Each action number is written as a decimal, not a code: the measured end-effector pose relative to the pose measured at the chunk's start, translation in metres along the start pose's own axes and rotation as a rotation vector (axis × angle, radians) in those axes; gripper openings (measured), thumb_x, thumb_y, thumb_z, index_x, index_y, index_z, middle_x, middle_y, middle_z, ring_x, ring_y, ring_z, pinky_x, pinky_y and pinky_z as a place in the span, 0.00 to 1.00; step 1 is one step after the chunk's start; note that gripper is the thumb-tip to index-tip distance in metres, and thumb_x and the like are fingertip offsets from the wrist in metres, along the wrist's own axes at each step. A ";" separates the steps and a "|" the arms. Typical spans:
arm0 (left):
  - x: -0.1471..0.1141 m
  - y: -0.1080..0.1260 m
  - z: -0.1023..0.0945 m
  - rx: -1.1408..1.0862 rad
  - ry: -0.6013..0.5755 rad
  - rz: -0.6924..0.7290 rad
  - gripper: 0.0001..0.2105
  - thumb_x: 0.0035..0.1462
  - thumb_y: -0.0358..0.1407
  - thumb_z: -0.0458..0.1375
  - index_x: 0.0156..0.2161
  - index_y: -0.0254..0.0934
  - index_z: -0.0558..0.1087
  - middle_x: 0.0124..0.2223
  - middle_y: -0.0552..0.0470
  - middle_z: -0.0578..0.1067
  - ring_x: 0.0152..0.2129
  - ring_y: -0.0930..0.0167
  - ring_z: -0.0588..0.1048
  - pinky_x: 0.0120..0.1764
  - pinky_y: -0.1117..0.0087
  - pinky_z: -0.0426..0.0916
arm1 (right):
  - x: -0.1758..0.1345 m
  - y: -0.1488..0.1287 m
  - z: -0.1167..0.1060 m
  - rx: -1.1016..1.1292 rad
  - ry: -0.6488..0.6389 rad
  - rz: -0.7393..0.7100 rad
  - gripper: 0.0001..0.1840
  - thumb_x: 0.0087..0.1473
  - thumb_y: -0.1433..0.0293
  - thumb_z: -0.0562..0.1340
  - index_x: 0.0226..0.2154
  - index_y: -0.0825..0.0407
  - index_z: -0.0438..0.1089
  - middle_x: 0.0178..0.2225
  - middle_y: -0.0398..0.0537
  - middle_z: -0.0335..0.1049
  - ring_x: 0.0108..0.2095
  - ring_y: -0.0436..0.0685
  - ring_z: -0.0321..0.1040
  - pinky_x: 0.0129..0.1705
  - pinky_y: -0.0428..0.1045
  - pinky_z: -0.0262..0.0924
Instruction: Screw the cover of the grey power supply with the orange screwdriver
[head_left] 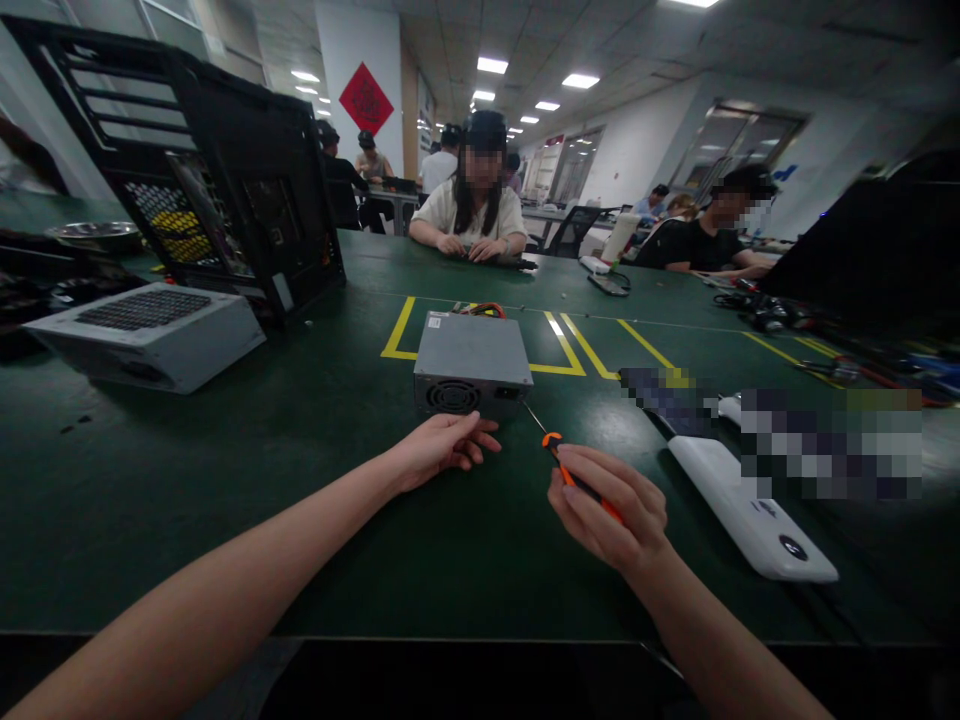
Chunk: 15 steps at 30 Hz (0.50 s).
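On the tabletop, a white label, too small to read, is borne by the gray power supply. Toward its front-right corner, a screwdriver is gripped by the right hand; near its fan, the left hand is held loosely parted.

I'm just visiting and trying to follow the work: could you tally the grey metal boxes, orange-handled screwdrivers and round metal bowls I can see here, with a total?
Grey metal boxes: 2
Orange-handled screwdriver: 1
Round metal bowl: 1
Total: 4
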<state>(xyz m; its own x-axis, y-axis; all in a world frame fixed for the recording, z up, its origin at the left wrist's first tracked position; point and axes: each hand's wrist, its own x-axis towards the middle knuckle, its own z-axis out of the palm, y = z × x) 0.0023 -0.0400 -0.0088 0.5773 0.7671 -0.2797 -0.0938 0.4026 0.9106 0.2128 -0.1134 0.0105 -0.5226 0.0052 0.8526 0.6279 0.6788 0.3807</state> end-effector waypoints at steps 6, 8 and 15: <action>0.011 0.001 0.014 -0.134 -0.036 0.043 0.13 0.61 0.37 0.49 0.45 0.31 0.71 0.44 0.43 0.73 0.27 0.78 0.71 0.30 0.77 0.65 | 0.006 -0.001 0.003 0.009 0.018 -0.010 0.14 0.41 0.83 0.65 0.29 0.52 0.64 0.42 0.46 0.69 0.39 0.53 0.71 0.35 0.47 0.73; 0.018 0.001 0.022 -0.190 -0.041 0.061 0.12 0.61 0.33 0.50 0.46 0.31 0.71 0.45 0.43 0.73 0.28 0.78 0.72 0.29 0.78 0.66 | 0.007 -0.001 0.002 -0.001 0.017 -0.012 0.15 0.39 0.83 0.66 0.29 0.53 0.64 0.42 0.47 0.69 0.39 0.53 0.71 0.35 0.47 0.73; 0.034 0.000 0.033 -0.268 -0.075 0.115 0.12 0.59 0.27 0.50 0.46 0.31 0.70 0.48 0.42 0.72 0.27 0.78 0.73 0.27 0.79 0.67 | 0.006 0.000 0.002 0.010 0.032 0.007 0.15 0.39 0.83 0.66 0.29 0.53 0.64 0.41 0.47 0.69 0.38 0.53 0.71 0.35 0.47 0.73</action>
<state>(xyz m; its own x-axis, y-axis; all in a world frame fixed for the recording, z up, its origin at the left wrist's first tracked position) 0.0487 -0.0301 -0.0081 0.6076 0.7806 -0.1467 -0.3671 0.4398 0.8196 0.2086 -0.1122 0.0155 -0.4992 -0.0137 0.8664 0.6259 0.6858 0.3714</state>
